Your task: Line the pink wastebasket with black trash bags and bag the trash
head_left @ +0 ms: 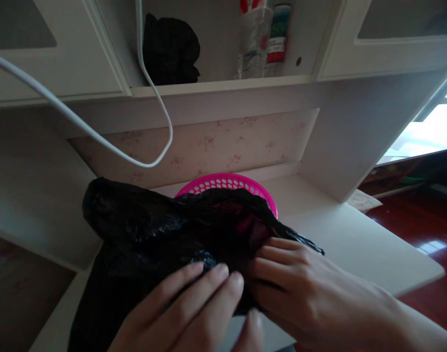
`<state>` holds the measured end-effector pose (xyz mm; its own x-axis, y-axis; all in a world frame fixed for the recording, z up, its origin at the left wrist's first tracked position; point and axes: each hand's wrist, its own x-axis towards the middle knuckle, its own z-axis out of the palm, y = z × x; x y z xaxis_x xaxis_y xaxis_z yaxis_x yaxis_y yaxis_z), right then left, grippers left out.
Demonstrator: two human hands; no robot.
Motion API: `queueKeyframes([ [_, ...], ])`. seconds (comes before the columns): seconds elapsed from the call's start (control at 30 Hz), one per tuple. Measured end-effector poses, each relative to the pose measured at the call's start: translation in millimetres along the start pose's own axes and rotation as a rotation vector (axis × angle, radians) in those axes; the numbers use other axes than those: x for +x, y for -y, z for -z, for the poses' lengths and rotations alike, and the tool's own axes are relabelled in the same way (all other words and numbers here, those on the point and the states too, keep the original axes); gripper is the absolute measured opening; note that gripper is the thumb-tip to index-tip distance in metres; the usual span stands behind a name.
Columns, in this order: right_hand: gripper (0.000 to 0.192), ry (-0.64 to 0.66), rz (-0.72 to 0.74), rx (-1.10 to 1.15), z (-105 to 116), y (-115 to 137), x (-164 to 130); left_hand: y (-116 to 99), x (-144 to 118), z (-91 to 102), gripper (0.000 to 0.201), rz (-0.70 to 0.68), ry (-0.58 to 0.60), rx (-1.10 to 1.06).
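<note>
A black plastic bag point(142, 230) lies crumpled over a pink perforated basket point(223, 183) on a white desk point(355, 244). My left hand point(186, 313) rests on the near edge of the bag, fingers laid flat and pinching the film with the thumb. My right hand point(300, 288) grips the bag's rim just to the right, fingers curled into the plastic. Something dark red shows inside the bag's opening point(245, 225). Most of the basket is hidden under the bag.
A white cable point(150, 88) hangs in a loop from above. On the shelf above stand a black bundle point(170, 49), a clear cup point(254, 39) and a small carton point(278, 34). Red wooden floor point(428, 230) lies to the right.
</note>
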<state>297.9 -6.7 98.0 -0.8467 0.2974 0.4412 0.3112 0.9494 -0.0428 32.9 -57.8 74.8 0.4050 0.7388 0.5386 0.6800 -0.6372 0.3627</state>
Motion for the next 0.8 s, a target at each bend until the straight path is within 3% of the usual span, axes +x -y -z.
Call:
queueKeyframes([
  [0.07, 0.019, 0.084, -0.028, 0.057, -1, 4, -9, 1, 17, 5.2, 0.042, -0.186, 0.018, 0.234],
  [0.13, 0.016, 0.16, -0.079, 0.086, -2, 4, -24, 13, 23, 10.4, 0.039, -0.244, 0.01, 0.45],
  [0.27, 0.013, 0.244, -0.256, 0.138, -5, -8, -57, 54, 2, 12.4, 0.038, -0.01, 0.045, 0.517],
  [0.37, 0.015, 0.216, -0.382, 0.172, -11, -22, -72, 87, -22, 6.5, 0.063, 0.214, 0.056, 0.507],
  [0.47, 0.039, 0.033, -0.429, 0.143, -21, -33, -77, 114, -29, -2.2, 0.09, 0.352, 0.086, 0.359],
  [0.57, 0.036, -0.157, -0.548, 0.033, -34, -40, -78, 133, -22, -7.6, 0.098, 0.41, 0.085, 0.066],
  [0.63, 0.038, -0.253, -0.67, -0.063, -43, -44, -79, 140, -13, -7.2, 0.091, 0.495, 0.028, -0.185],
  [0.7, 0.045, -0.311, -0.769, -0.113, -51, -50, -81, 144, -4, -4.5, 0.07, 0.642, -0.106, -0.336],
  [0.8, 0.05, -0.294, -0.843, -0.003, -58, -61, -83, 148, 10, -0.3, 0.057, 0.762, -0.303, -0.287],
])
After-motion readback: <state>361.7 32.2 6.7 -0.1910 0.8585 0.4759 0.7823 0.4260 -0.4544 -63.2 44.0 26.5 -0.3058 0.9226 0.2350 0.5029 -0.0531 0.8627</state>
